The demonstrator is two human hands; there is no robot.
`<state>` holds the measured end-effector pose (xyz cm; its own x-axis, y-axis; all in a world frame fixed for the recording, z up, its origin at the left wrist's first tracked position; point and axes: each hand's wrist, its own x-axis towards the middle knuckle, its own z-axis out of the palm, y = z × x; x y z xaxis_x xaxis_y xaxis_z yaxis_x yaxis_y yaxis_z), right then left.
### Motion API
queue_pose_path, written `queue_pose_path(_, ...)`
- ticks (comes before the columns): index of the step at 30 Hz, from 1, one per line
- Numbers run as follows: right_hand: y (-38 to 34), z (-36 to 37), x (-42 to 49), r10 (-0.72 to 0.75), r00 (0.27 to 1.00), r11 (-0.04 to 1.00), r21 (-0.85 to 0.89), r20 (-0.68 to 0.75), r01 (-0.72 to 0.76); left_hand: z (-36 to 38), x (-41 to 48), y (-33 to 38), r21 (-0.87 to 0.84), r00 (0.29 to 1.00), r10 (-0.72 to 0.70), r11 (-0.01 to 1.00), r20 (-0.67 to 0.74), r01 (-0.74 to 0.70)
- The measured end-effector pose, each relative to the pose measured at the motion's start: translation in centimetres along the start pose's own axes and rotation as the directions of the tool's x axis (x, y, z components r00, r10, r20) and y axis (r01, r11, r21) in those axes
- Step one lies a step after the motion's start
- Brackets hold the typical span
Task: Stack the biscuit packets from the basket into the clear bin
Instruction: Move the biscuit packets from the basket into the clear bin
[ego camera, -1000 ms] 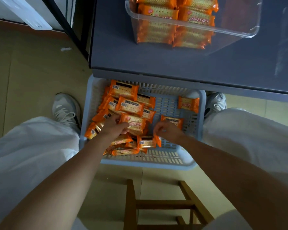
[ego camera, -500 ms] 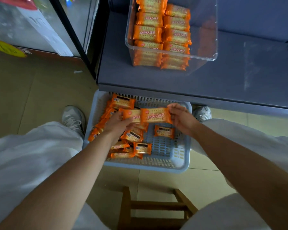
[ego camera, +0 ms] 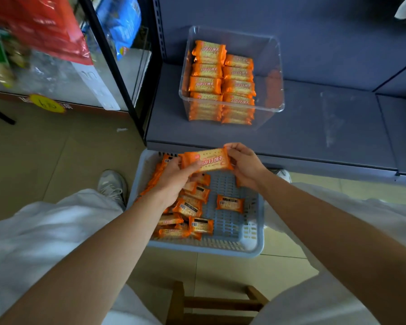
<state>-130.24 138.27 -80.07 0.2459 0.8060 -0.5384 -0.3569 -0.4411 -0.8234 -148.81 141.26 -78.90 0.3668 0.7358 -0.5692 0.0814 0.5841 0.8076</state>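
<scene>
Both hands hold orange biscuit packets (ego camera: pixel 210 160) above the far end of the pale blue basket (ego camera: pixel 251 245). My left hand (ego camera: pixel 174 181) grips their left end and my right hand (ego camera: pixel 244 165) pinches the right end. How many packets are in the grip I cannot tell. Several more orange packets (ego camera: pixel 192 207) lie loose in the basket, mostly on its left side. The clear bin (ego camera: pixel 277 73) stands on the grey shelf beyond, with two stacked rows of packets (ego camera: pixel 220 83) filling its left part.
The grey shelf (ego camera: pixel 326 127) carries the bin and overhangs the basket's far end. A black-framed glass cabinet (ego camera: pixel 117 73) with snack bags stands at left. My white-trousered knees flank the basket, and a wooden stool (ego camera: pixel 211 303) sits below it.
Both hands picked packets out of the basket, brought them together and lifted them toward the shelf. The camera tilted up, so the whole bin now shows.
</scene>
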Motion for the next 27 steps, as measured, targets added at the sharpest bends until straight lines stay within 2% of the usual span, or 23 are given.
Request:
queue_pose_path(4, -2.5, 0.1, -0.9, -0.111, 0.993, 0.983, -0.140, 0.036, 0.115, 0.1, 0.1, 1.6, -0.030, 0.999, 0.037, 0.999, 0.025, -0.036)
queue_pose_path(7, -4.6, -0.4, -1.3, -0.207, 0.954, 0.914, -0.305, 0.218, 0.268, 0.4, 0.6, 2.9, -0.048, 0.998, 0.067, 0.997, 0.010, -0.066)
queue_pose_path(9, -5.8, -0.7, -1.2, -0.232, 0.910, 0.786, -0.484, 0.344, 0.384, 0.8, 1.0, 4.0, -0.074, 0.997, 0.073, 0.995, -0.002, -0.073)
queue_pose_path(11, -6.8, -0.9, -0.4, -0.280, 0.874, 0.574, -0.661, 0.396, 0.483, 1.0, 1.7, 5.3, -0.071, 0.997, 0.077, 0.995, 0.011, -0.076)
queue_pose_path(13, -7.9, -1.0, 0.8, -0.353, 0.829, 0.400, -0.731, 0.434, 0.553, 1.0, 2.5, 6.7, -0.046, 0.996, 0.084, 0.996, 0.039, -0.082)
queue_pose_path(14, -8.5, -1.1, 1.4, -0.369, 0.808, 0.356, -0.734, 0.459, 0.579, 1.1, 2.9, 7.4, -0.038, 0.995, 0.086, 0.996, 0.047, -0.084)
queue_pose_path(20, -12.9, -1.0, 6.3, -0.413, 0.765, 0.278, -0.731, 0.494, 0.623, 1.2, 7.2, 11.9, 0.029, 0.985, 0.150, 0.988, 0.087, -0.153)
queue_pose_path(24, -15.4, -1.1, 10.4, -0.464, 0.793, 0.343, -0.745, 0.395, 0.572, 1.3, 11.6, 14.2, 0.221, 0.964, 0.259, 0.938, 0.058, -0.266)
queue_pose_path(25, -15.9, -1.2, 11.7, -0.477, 0.802, 0.362, -0.751, 0.360, 0.553, 1.1, 12.8, 14.5, 0.320, 0.934, 0.356, 0.881, 0.039, -0.349)
queue_pose_path(26, -16.3, -1.3, 13.0, -0.485, 0.810, 0.375, -0.759, 0.329, 0.533, 0.8, 14.1, 14.7, 0.457, 0.880, 0.474, 0.774, 0.043, -0.439)
queue_pose_path(27, -16.8, -1.4, 14.3, -0.489, 0.819, 0.378, -0.774, 0.300, 0.509, 0.2, 15.4, 14.7, 0.610, 0.815, 0.575, 0.621, 0.073, -0.492)
